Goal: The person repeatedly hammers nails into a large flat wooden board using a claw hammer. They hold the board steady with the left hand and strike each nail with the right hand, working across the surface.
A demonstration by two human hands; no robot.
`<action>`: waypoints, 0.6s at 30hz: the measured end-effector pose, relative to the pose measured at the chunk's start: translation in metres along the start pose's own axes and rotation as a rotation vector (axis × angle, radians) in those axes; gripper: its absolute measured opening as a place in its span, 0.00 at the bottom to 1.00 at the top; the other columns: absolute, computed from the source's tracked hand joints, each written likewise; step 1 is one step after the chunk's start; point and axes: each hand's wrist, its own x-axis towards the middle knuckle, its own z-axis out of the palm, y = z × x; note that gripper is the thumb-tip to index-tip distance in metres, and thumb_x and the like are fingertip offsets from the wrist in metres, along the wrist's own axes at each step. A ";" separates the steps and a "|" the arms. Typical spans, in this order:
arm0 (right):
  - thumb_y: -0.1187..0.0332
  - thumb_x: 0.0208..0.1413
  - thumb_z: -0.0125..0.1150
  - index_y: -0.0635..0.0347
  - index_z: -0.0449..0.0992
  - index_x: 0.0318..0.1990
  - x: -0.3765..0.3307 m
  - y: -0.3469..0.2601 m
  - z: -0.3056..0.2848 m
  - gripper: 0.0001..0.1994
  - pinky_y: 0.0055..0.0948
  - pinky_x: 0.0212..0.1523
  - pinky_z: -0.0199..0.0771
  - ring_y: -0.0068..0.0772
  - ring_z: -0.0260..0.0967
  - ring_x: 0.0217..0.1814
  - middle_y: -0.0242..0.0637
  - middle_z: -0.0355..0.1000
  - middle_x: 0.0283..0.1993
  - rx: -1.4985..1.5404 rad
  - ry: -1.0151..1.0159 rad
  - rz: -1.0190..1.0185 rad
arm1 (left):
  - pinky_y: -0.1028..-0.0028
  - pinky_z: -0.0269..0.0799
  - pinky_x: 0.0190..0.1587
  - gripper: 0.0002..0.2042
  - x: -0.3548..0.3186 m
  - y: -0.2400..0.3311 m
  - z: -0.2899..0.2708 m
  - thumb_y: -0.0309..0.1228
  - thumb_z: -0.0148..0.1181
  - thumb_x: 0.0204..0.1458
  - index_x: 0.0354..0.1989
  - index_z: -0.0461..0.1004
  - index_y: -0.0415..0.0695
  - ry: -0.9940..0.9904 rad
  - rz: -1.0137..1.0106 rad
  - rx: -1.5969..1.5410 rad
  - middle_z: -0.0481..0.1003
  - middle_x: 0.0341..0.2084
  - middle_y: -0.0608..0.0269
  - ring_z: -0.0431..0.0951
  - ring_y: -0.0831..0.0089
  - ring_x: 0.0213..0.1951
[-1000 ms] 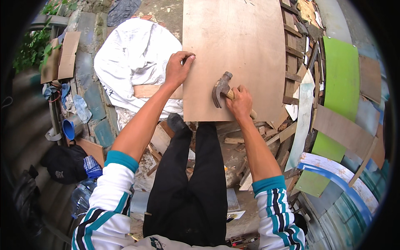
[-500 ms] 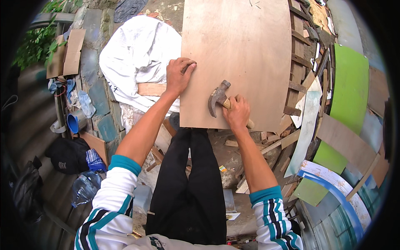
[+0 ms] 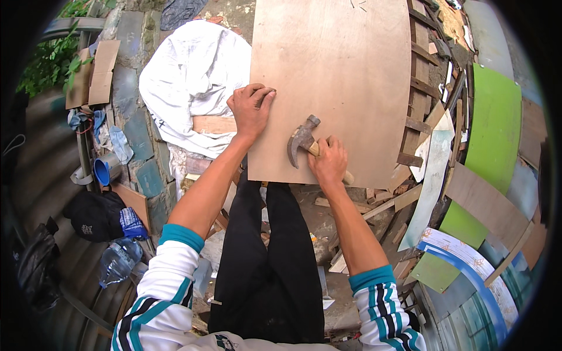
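**Hammer held over a plywood sheet**

While the view looks straight down from the person's head, a large plywood sheet fills the upper middle of the scene, pale brown and bare, its near edge just above the person's black trousers. Every other place is given from this sheet.

Left of the sheet, touching its edge, lies a crumpled white cloth over stone paving. Right of the sheet stand stacked wooden slats, and further right a bright green panel. Below the sheet's right corner lie loose wood offcuts on the ground. Far to the left of the sheet sit a black bag and a small blue cup.

On the sheet's left edge rests the left hand, fingers curled with the fingertips pressed down on the wood; whether they pinch anything small cannot be told.

Near the sheet's lower edge, the right hand is clenched around the wooden handle of a claw hammer. Its dark metal head sits above the wood, between the two hands.
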 end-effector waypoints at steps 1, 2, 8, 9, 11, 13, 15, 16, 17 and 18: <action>0.65 0.44 0.71 0.55 0.76 0.34 0.000 0.000 0.000 0.12 0.45 0.45 0.69 0.46 0.69 0.46 0.38 0.69 0.39 -0.001 0.001 0.000 | 0.62 0.52 0.58 0.06 0.000 0.001 0.000 0.39 0.67 0.56 0.38 0.85 0.54 0.003 0.007 0.007 0.77 0.42 0.77 0.69 0.70 0.48; 0.65 0.43 0.71 0.55 0.76 0.34 0.000 -0.001 -0.001 0.11 0.45 0.45 0.69 0.46 0.69 0.46 0.38 0.69 0.39 -0.002 0.002 0.000 | 0.62 0.51 0.59 0.06 0.001 0.002 0.000 0.39 0.67 0.56 0.38 0.85 0.55 -0.006 0.023 0.012 0.77 0.42 0.77 0.69 0.70 0.48; 0.67 0.42 0.71 0.55 0.75 0.33 -0.001 -0.001 -0.002 0.11 0.45 0.45 0.68 0.47 0.69 0.45 0.39 0.68 0.37 -0.001 -0.004 0.006 | 0.63 0.49 0.58 0.05 0.002 0.003 0.002 0.38 0.68 0.55 0.38 0.85 0.55 -0.008 0.090 0.036 0.77 0.39 0.78 0.69 0.73 0.47; 0.66 0.43 0.71 0.55 0.75 0.33 -0.001 -0.001 -0.001 0.12 0.45 0.44 0.67 0.46 0.69 0.45 0.38 0.68 0.38 -0.008 -0.002 0.000 | 0.63 0.49 0.58 0.05 0.002 0.003 0.002 0.38 0.68 0.55 0.37 0.85 0.55 -0.003 0.095 0.034 0.77 0.39 0.78 0.69 0.73 0.47; 0.63 0.43 0.73 0.54 0.74 0.33 -0.001 0.000 0.000 0.13 0.44 0.43 0.66 0.44 0.69 0.45 0.38 0.68 0.38 -0.021 0.003 -0.012 | 0.63 0.49 0.57 0.05 0.002 0.002 0.002 0.38 0.69 0.55 0.37 0.85 0.55 0.001 0.105 0.030 0.77 0.38 0.78 0.69 0.73 0.47; 0.64 0.43 0.72 0.54 0.74 0.33 -0.001 0.000 0.000 0.12 0.44 0.42 0.66 0.45 0.69 0.45 0.38 0.68 0.38 -0.016 0.005 -0.016 | 0.63 0.49 0.57 0.05 0.002 0.001 0.002 0.37 0.69 0.55 0.37 0.85 0.55 0.001 0.112 0.029 0.77 0.38 0.78 0.69 0.74 0.46; 0.64 0.44 0.72 0.55 0.74 0.33 -0.001 0.000 -0.001 0.12 0.44 0.42 0.66 0.45 0.69 0.45 0.38 0.68 0.38 -0.016 0.005 -0.017 | 0.63 0.49 0.57 0.05 0.002 0.000 0.002 0.37 0.69 0.55 0.37 0.85 0.55 0.003 0.104 0.032 0.77 0.38 0.78 0.69 0.74 0.46; 0.64 0.44 0.72 0.55 0.74 0.33 -0.001 0.000 -0.001 0.12 0.44 0.42 0.66 0.45 0.68 0.45 0.38 0.68 0.38 -0.018 0.005 -0.016 | 0.63 0.49 0.57 0.05 0.002 0.001 0.002 0.37 0.69 0.55 0.37 0.85 0.55 0.005 0.101 0.035 0.77 0.38 0.78 0.69 0.74 0.46; 0.64 0.44 0.72 0.55 0.74 0.33 0.000 -0.001 -0.002 0.12 0.44 0.42 0.66 0.45 0.68 0.45 0.38 0.68 0.38 -0.020 0.004 -0.016 | 0.63 0.49 0.57 0.05 0.003 0.001 0.002 0.37 0.69 0.55 0.37 0.85 0.55 -0.002 0.095 0.026 0.77 0.38 0.78 0.70 0.74 0.46; 0.65 0.44 0.71 0.55 0.74 0.32 -0.001 -0.001 -0.003 0.11 0.45 0.43 0.67 0.46 0.68 0.44 0.39 0.68 0.38 -0.011 0.010 -0.016 | 0.63 0.49 0.57 0.05 0.003 0.002 0.002 0.37 0.69 0.54 0.37 0.85 0.55 -0.009 0.088 0.017 0.78 0.38 0.78 0.70 0.74 0.46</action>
